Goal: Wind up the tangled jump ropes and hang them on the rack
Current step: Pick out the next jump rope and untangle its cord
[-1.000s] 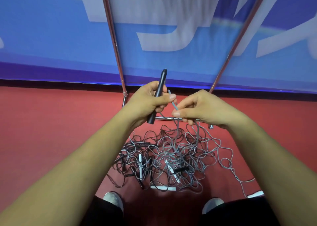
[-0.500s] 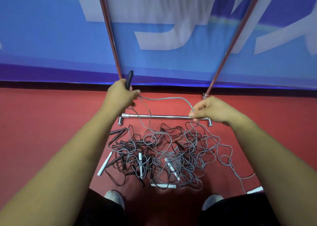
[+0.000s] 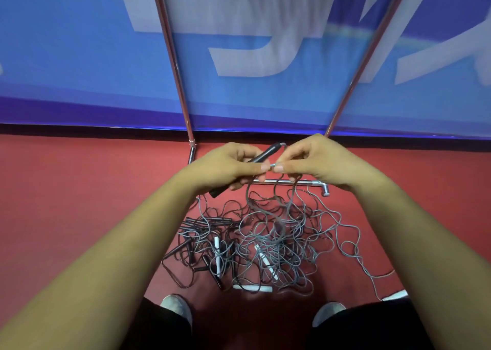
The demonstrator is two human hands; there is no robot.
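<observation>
A tangled heap of grey and black jump ropes (image 3: pixel 268 243) with white and black handles lies on the red floor in front of my feet. My left hand (image 3: pixel 228 167) grips a black rope handle (image 3: pixel 263 155), tilted up to the right. My right hand (image 3: pixel 316 161) pinches the grey cord (image 3: pixel 273 165) right beside my left thumb. Loops of that cord hang from both hands down into the heap. The metal rack has two slanting poles (image 3: pixel 175 65) and a low crossbar (image 3: pixel 305 182) just beyond my hands.
A blue banner (image 3: pixel 79 57) with pale lettering covers the wall behind the rack. My two shoes (image 3: pixel 176 307) stand at the near edge of the heap. One loose grey cord trails off to the right toward a white handle (image 3: pixel 396 295).
My hands, spread apart half a second ago with cord stretched between them, have come back together at the centre. The black handle now tilts to the right.
</observation>
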